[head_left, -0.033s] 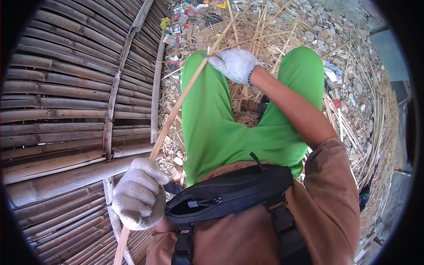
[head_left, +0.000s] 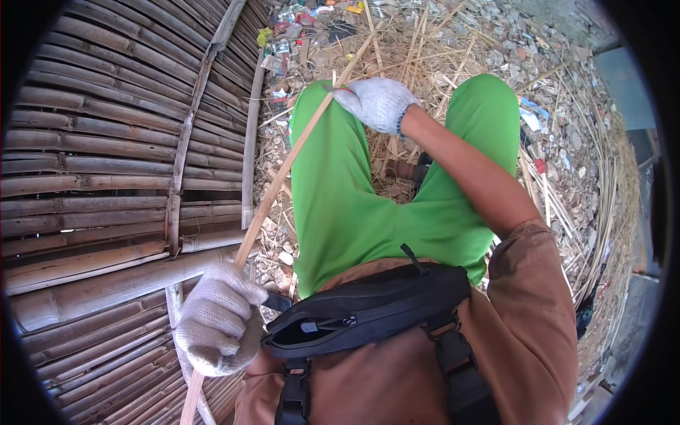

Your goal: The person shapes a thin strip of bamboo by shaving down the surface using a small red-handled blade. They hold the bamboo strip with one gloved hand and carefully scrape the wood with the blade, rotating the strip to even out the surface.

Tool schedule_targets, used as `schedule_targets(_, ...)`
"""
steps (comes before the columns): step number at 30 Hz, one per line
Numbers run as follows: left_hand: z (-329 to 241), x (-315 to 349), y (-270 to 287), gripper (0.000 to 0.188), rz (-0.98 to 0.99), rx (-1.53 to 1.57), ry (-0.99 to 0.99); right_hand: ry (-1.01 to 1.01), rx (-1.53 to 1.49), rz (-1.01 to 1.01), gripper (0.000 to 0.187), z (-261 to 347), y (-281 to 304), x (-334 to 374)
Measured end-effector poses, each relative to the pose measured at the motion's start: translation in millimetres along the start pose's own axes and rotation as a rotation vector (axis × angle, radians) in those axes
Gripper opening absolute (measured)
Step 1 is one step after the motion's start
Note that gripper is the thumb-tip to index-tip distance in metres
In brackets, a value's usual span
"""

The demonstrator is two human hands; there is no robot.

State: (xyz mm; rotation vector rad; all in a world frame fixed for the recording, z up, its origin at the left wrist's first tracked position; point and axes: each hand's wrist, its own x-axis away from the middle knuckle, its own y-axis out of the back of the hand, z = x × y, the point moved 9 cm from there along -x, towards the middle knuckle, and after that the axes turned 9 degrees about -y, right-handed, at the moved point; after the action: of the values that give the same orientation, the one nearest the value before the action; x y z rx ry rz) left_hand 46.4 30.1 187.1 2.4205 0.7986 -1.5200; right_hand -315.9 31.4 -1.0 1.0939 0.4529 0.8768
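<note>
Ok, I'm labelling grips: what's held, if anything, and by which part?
The white-gloved left hand grips a long, tan, woodlike strip by its lower visible part; what the white-gloved right hand grips is unclear.

1. The ground is littered with small, pale chips and fragments.
2. Loose straw-coloured strips lie crisscrossed on it beyond the knees.
3. Coloured scraps, some red, yellow and white, are scattered at the upper left.
4. A blue-and-white scrap lies right of the knees, with a red scrap nearer.
5. Long thin strips and a band of fine, straw-like fibres lie along the right.
</note>
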Motion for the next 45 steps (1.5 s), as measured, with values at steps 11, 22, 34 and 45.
schedule_targets(11,71,8,-11,0.045,0.066,0.03,0.048,0.034,0.012,-0.007,0.074,10,5,9)
schedule_targets(22,69,7,-23,0.041,0.071,0.053,0.022,0.033,-0.091,-0.025,0.075,-6,-4,0)
schedule_targets(34,16,12,-7,0.04,0.171,-0.007,0.059,-0.005,-0.019,0.006,0.072,-4,-5,5)
schedule_targets(45,-50,-13,41,0.044,-0.111,0.062,0.029,-0.028,-0.027,-0.019,0.074,-13,-7,1)
